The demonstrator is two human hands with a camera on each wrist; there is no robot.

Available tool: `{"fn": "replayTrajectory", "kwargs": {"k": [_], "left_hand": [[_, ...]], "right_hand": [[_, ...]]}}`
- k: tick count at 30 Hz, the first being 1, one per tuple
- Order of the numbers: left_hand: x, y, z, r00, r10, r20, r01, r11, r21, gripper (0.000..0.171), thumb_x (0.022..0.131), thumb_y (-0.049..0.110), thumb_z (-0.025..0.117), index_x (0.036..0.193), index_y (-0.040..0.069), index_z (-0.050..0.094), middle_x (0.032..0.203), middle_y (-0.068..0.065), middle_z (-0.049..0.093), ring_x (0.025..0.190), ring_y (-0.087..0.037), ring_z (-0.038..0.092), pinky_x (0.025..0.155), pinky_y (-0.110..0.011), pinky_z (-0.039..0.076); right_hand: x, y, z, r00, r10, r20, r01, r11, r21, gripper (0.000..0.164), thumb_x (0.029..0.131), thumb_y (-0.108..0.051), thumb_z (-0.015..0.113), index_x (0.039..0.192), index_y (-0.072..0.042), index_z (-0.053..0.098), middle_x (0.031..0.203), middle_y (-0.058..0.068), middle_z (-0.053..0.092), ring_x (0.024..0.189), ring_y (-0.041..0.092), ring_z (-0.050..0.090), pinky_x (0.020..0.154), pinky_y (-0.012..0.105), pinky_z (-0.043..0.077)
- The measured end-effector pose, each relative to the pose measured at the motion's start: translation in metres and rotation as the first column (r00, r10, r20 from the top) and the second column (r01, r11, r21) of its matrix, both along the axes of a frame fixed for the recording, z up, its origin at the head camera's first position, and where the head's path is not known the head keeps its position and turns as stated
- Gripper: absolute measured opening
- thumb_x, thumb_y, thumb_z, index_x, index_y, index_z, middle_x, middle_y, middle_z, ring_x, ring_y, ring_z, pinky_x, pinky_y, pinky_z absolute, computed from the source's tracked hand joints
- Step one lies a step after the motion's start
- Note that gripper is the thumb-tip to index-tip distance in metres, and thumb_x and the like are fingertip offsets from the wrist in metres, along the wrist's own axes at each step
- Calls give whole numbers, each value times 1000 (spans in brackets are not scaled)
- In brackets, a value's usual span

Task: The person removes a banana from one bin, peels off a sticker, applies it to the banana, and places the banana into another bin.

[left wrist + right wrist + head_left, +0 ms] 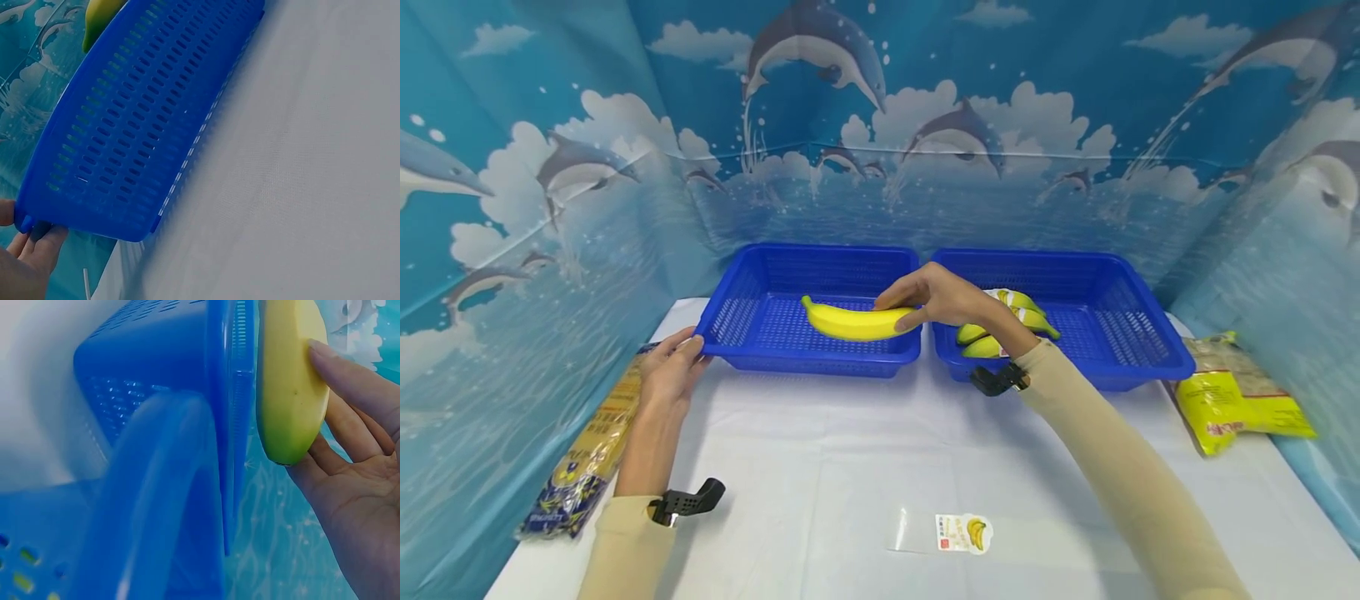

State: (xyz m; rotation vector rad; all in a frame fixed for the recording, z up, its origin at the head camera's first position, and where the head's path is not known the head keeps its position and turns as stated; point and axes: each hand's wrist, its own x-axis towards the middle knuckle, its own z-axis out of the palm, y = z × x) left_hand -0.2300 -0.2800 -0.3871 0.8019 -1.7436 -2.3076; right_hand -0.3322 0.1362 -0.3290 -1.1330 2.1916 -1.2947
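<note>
My right hand [936,293] pinches a yellow banana [857,323] at one end, between thumb and fingers, above the left blue basket [811,367]. In the right wrist view, the banana's greenish tip [289,447] points down past the palm. At the basket's front left corner, my left hand [673,367] grips the rim. The left wrist view shows its thumb [6,212] on top and its fingers [47,247] underneath. Several bananas [981,346] with white labels lie at the left side of the right blue basket [1150,371], partly behind my right wrist.
A long pack of noodles [583,450] lies along the table's left edge. Yellow food packets [1232,400] lie at the right, beside the right basket. Near the front, a clear bag with a banana label [962,533] lies flat on the white tablecloth [820,467]. A dolphin-print curtain [880,192] surrounds the table.
</note>
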Motion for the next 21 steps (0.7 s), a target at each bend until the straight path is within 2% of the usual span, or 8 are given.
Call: {"fn": "replayTrajectory", "kwargs": {"k": [7,17,21], "left_hand": [[-1,-2,-3,1000,5,-8,-5,1000,15,50,110,9,60,159,4,50,135,-6,58,133,-21,60,109,-28,53],[-1,-2,-4,1000,9,1,-9,1000,24,50,110,9,59,159,5,50,133,-5,58,135,-21,60,113,-31,50],[-3,0,-6,1000,19,-13,-18,999,34,49,109,7,60,157,3,51,130,-6,58,127,-19,63,112,-32,51]], "right_hand": [[14,12,-3,1000,-27,-17,27,1000,-10,43,91,6,83,132,1,75,133,17,74,123,31,72,100,36,62],[34,29,-12,999,-28,-20,26,997,-77,42,89,7,84,130,3,75,130,18,76,119,31,74,97,37,64],[44,39,-16,999,-31,-11,30,993,-117,42,89,8,83,129,5,75,128,21,75,117,31,74,96,37,65]]}}
